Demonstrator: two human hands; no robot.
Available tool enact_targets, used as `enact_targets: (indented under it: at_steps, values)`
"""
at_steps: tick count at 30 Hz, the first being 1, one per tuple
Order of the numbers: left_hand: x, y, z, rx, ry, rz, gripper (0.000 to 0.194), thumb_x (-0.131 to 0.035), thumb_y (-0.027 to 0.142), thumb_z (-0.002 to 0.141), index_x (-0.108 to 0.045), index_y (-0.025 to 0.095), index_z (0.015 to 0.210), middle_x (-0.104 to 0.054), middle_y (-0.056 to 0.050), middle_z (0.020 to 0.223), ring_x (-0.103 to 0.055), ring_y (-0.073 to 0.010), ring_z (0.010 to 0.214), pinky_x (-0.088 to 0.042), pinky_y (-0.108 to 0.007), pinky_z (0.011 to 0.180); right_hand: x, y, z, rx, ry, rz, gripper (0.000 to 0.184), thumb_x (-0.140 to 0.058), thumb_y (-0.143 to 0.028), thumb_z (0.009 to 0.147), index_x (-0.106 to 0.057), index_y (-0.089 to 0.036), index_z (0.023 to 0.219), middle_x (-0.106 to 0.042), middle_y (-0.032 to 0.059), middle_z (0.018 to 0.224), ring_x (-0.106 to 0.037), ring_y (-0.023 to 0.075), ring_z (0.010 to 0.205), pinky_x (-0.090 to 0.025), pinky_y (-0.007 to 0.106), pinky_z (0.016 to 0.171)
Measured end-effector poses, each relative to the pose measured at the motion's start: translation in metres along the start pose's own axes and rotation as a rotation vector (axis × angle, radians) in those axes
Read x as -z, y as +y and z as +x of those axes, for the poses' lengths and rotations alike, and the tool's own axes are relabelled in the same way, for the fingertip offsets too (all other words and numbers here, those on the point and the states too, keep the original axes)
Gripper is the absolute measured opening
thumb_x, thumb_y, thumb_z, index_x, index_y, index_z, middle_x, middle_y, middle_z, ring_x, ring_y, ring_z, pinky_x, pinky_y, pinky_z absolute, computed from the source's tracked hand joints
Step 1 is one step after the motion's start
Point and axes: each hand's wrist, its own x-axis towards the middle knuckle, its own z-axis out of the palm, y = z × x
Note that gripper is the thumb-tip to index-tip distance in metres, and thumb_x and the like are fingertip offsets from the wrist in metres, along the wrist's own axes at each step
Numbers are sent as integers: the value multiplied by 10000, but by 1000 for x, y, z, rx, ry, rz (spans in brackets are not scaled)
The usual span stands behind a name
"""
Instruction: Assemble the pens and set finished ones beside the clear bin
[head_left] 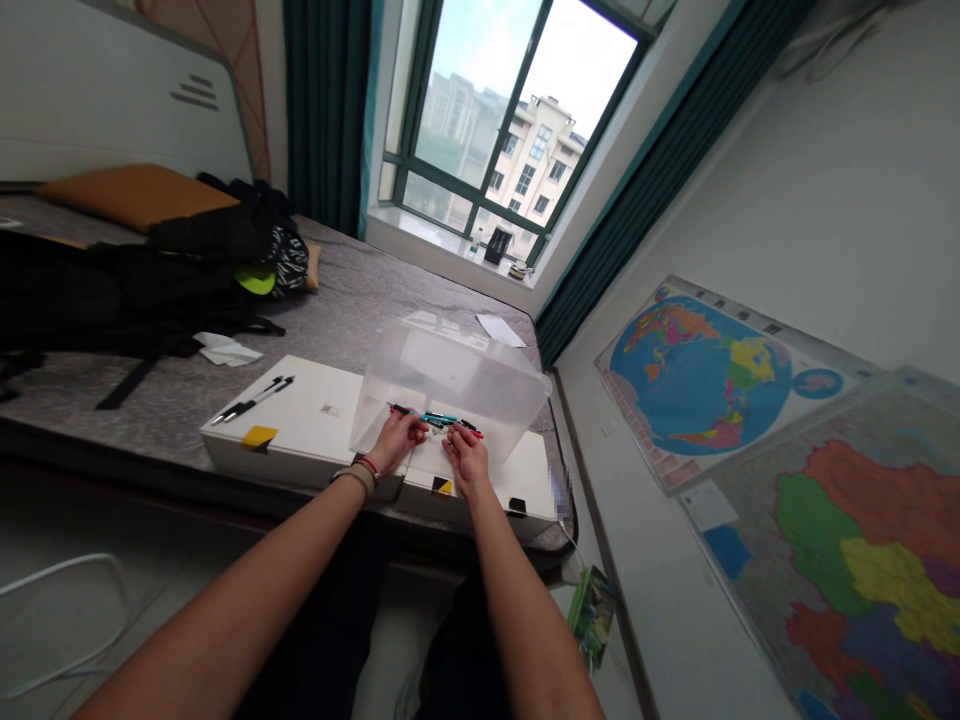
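Note:
A clear plastic box [465, 365] rests on the white cartons in front of me, its open side apparently toward me. Several pens [442, 418], in teal, black and pink-red, lie in a loose cluster at the box, just beyond my fingers. My left hand [400, 440] is closed at the left end of the cluster, fingertips pinched together. Opposite it, my right hand [466, 458] is closed too, thumb and fingers pressed together near the pens' right end. Small parts seem to be between the two hands, but what each pinch holds is too small to make out.
Two black-and-white pens [251, 400] lie on the left white carton [315, 405]. Behind it are a crumpled tissue [227, 349] and a black bag [120, 290] on the grey mattress [360, 270]. A wall with maps [701, 380] stands close on the right.

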Motion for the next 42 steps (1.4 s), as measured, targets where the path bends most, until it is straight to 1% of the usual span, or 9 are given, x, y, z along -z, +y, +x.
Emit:
enact_targets:
  at_steps: [3, 6, 14, 20, 23, 29, 32, 37, 42]
  values:
    - [-1, 0, -1, -6, -21, 26, 294, -732, 278, 692, -503, 179, 849, -635, -2, 630, -530, -86, 481, -446, -226, 536, -1, 0, -2, 16, -9, -10, 325, -818, -217, 657, -718, -142, 957, -733, 77, 927, -693, 182, 893, -573, 366, 883]
    - [-1, 2, -3, -7, -67, 41, 344, -772, 288, 684, -513, 179, 881, -651, -11, 649, -534, -87, 486, -442, -218, 527, -2, 0, -2, 33, 7, 4, 338, -838, -239, 636, -712, -127, 928, -733, 86, 920, -698, 187, 868, -577, 359, 867]
    - [-2, 2, -7, 33, -90, 114, 416, -865, 261, 608, -598, 156, 909, -720, -78, 786, -623, -123, 583, -516, -240, 587, 0, 6, 3, 66, 128, 23, 327, -841, -332, 648, -655, -145, 840, -696, 35, 787, -673, 138, 698, -590, 298, 743]
    - [-3, 3, -8, 36, -132, 124, 413, -874, 252, 597, -588, 155, 878, -717, -73, 755, -626, -127, 570, -536, -262, 603, 3, 8, 6, 83, 142, 17, 333, -832, -353, 667, -615, -168, 839, -664, 3, 718, -658, 123, 665, -577, 268, 705]
    - [-3, 4, -9, 40, -128, 109, 402, -875, 230, 593, -583, 154, 860, -715, -74, 737, -627, -130, 563, -536, -259, 596, 4, 8, 6, 78, 140, 7, 324, -822, -358, 680, -605, -175, 835, -654, -8, 697, -653, 120, 659, -571, 268, 704]
    - [-3, 4, -9, 40, -129, 118, 444, -885, 232, 573, -563, 164, 870, -721, -66, 741, -623, -125, 556, -543, -262, 594, 6, 9, 7, 102, 134, -31, 315, -802, -369, 698, -603, -176, 848, -660, -3, 723, -661, 127, 695, -569, 278, 730]
    - [-2, 3, -8, 42, -132, 114, 447, -887, 234, 566, -562, 167, 866, -725, -75, 749, -626, -128, 554, -542, -261, 588, 7, 11, 7, 106, 122, -9, 305, -804, -350, 697, -606, -175, 850, -667, 3, 752, -664, 126, 715, -567, 277, 745]
    - [-3, 3, -8, 60, -130, 167, 418, -872, 273, 601, -573, 154, 867, -727, -99, 758, -635, -130, 555, -528, -250, 582, 8, 11, 7, 116, 127, 27, 319, -813, -346, 683, -599, -176, 848, -676, 11, 780, -665, 128, 732, -566, 272, 748]
    - [-2, 2, -7, 39, -125, 182, 406, -869, 279, 606, -594, 142, 871, -716, -102, 736, -677, -172, 627, -511, -242, 569, 7, 10, 6, 125, 133, 9, 319, -797, -358, 700, -599, -178, 873, -689, 21, 823, -674, 134, 768, -562, 269, 753]
